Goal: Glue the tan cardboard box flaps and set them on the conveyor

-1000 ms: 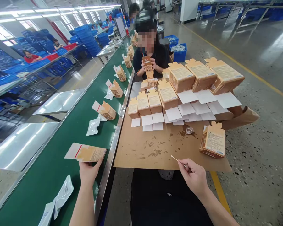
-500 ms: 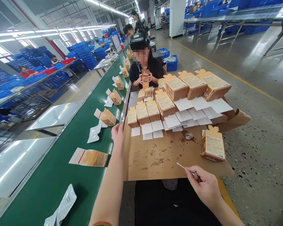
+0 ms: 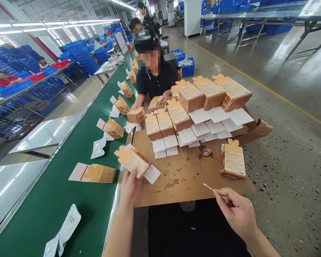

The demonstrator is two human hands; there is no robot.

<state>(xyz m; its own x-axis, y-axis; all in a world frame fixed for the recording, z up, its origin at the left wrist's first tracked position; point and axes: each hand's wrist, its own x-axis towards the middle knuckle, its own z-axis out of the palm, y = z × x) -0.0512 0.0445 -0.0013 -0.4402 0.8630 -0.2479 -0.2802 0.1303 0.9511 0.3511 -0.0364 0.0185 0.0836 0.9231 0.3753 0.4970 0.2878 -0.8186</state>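
In my left hand (image 3: 131,185) is a tan and brown cardboard box (image 3: 135,161), tilted over the near left edge of the cardboard sheet. Its scalloped flap points left and a white flap hangs out at its right end. My right hand (image 3: 237,207) pinches a cotton swab (image 3: 212,188), its white tip pointing left, away from the boxes. Beyond my right hand a single box (image 3: 232,160) stands on the cardboard sheet (image 3: 176,191). A small clear dish (image 3: 206,152) sits among dark wet spots on that sheet.
Stacked boxes (image 3: 191,96) with white flaps spread line the sheet's far side. To the left runs a green conveyor belt (image 3: 48,185) carrying boxes, a flattened carton (image 3: 93,173) and silver pouches (image 3: 62,232). Across from me, a co-worker (image 3: 156,80) has one hand at another box (image 3: 136,116).
My left hand has taken the leftmost box from the front row and brought it nearer. The co-worker has lowered a box toward the row's end. My right hand still holds the swab.
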